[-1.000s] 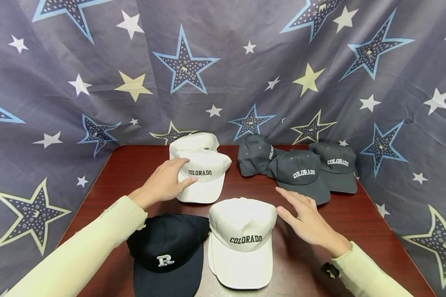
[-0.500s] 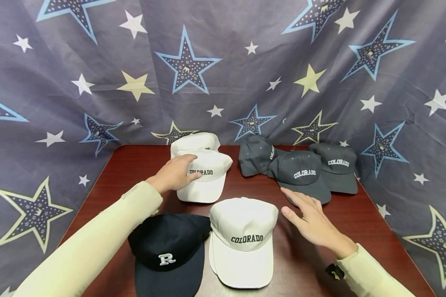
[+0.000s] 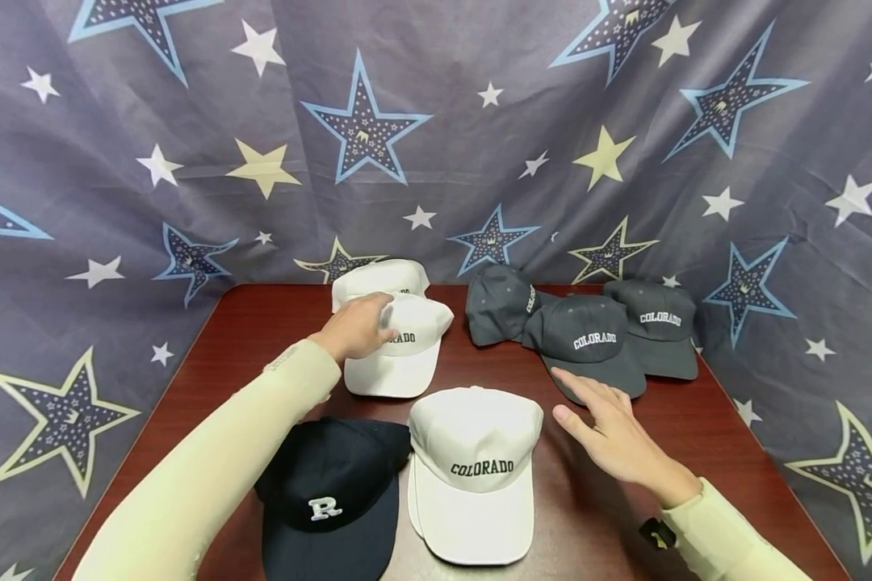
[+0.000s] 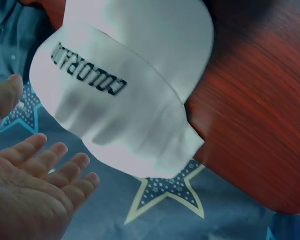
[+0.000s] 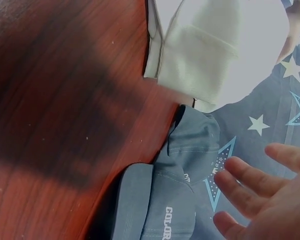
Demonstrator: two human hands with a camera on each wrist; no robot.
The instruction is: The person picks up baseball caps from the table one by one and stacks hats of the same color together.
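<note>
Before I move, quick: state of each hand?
Left hand: open, empty, near a white COLORADO cap.
Right hand: open, empty, near a dark gray COLORADO cap.

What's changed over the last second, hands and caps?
The left hand has moved forward and right; in the head view it now covers part of the lettering on the front far white cap. The right hand has shifted slightly right, away from the near white cap. Nothing was visibly grasped or let go. Those caps, the black cap and the dark gray caps stayed put.
</note>
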